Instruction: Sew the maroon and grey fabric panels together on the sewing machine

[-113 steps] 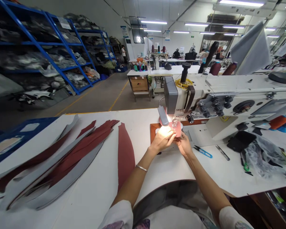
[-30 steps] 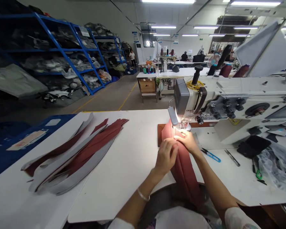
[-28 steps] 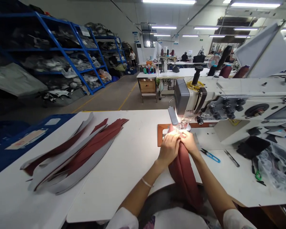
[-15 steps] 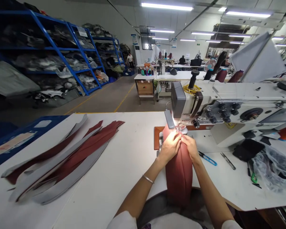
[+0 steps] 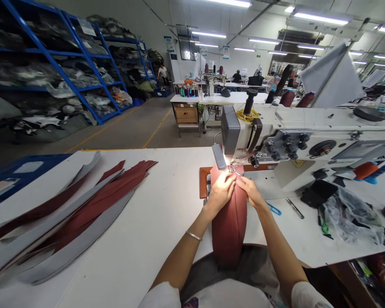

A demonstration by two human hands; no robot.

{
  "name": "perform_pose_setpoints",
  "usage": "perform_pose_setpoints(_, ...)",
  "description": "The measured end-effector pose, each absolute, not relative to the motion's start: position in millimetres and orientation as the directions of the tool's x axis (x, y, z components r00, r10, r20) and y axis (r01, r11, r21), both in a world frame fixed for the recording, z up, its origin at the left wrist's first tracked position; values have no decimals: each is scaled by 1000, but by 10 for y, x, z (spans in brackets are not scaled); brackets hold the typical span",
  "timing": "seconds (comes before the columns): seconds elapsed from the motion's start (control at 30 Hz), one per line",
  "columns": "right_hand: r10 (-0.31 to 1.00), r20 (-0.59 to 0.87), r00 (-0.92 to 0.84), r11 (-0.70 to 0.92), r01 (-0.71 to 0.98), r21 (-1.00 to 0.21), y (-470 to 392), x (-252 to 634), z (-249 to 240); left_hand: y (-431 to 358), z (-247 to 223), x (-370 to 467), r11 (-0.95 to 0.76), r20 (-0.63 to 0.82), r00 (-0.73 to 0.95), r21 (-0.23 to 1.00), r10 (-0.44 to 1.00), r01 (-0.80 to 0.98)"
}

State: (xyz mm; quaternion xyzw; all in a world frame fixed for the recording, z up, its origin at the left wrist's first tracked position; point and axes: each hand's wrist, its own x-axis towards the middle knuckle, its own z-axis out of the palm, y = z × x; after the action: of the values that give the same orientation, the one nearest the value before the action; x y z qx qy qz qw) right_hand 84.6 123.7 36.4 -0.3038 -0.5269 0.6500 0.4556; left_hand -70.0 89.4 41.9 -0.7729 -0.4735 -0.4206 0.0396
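Observation:
A long reddish-brown fabric piece (image 5: 229, 222) with a lengthwise seam runs from the needle area of the sewing machine (image 5: 244, 132) down over the table edge to my lap. My left hand (image 5: 220, 191) pinches the fabric on its left side, just in front of the presser foot (image 5: 232, 168). On the right side, my right hand (image 5: 250, 192) grips the same piece, its fingertips close to the left ones at the seam. The machine's lamp lights this spot brightly. Exactly how the fingertips hold the cloth is partly hidden.
Red and grey fabric strips (image 5: 93, 205) lie on the table at left. Right of my hands are blue-handled thread snips (image 5: 273, 208), metal tweezers (image 5: 295, 208), a black pouch (image 5: 319, 194) and a clear plastic bag (image 5: 349, 218). Blue shelving (image 5: 96, 72) stands at far left.
The camera view has turned slightly to the right, so everything sits further left. The fabric has moved a little further under the presser foot, with both hands still on it.

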Motion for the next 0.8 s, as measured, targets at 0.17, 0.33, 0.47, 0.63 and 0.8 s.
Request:
perform_pose_setpoints(0.17,818,115,-564,-88,-320,-943,1101,946,346,898,479,-751,-547,666,238,301,707,781)
perform_pose_setpoints(0.33,843,51,-536,-147,-321,-936,1077,944,288,851,497,-781,-652,649,407,183,643,736)
perform_pose_setpoints(0.47,853,28,-521,-163,-318,-934,1092,922,296,848,489,-772,-682,657,433,171,616,711)
perform_pose_setpoints(0.63,848,21,-529,-182,-329,-927,1105,937,324,883,525,-769,-687,652,442,169,616,707)
perform_pose_setpoints(0.8,841,0,-540,-197,-308,-931,1126,962,339,870,543,-762,-668,647,422,186,635,721)
